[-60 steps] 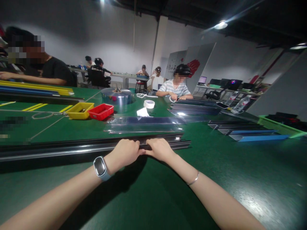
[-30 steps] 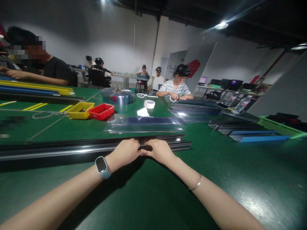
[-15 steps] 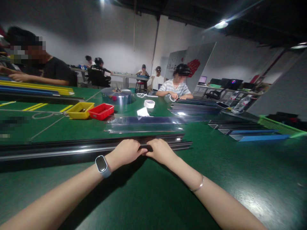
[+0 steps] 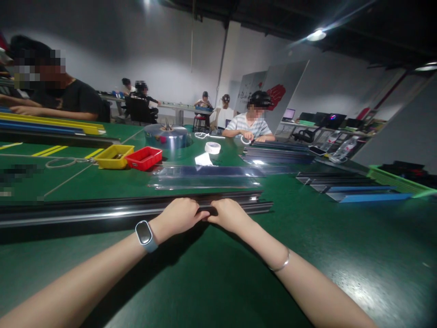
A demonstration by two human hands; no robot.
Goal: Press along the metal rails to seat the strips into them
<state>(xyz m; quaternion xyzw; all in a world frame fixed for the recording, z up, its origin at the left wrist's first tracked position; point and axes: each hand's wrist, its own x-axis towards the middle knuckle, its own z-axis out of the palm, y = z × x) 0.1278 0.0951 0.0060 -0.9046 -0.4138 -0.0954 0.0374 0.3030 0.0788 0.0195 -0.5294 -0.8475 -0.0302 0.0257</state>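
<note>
Your right hand (image 4: pixel 229 215) edged slightly right since earlier frame; left hand (image 4: pixel 179 216) barely shifted. Both clasp dark profile (image 4: pixel 119 213), thumbs close together. Profile lies across green table (image 4: pixel 218 282), clear strips (image 4: pixel 221 171) beyond. Press evenly, avoid twisting.

We cannot read any full word, brand or number here. Beyond the table's (image 4: pixel 341 255) far edge, we see dark brush-style characters on a grey board (image 4: pixel 290 75), beside a red emblem (image 4: pixel 276 96); they are too blurred for us to read, and a cap (image 4: pixel 260 99) partly covers them. By that far edge, toward the right, the bottles (image 4: pixel 348 146) carry labels with red marks, too small for us to make out.
</note>
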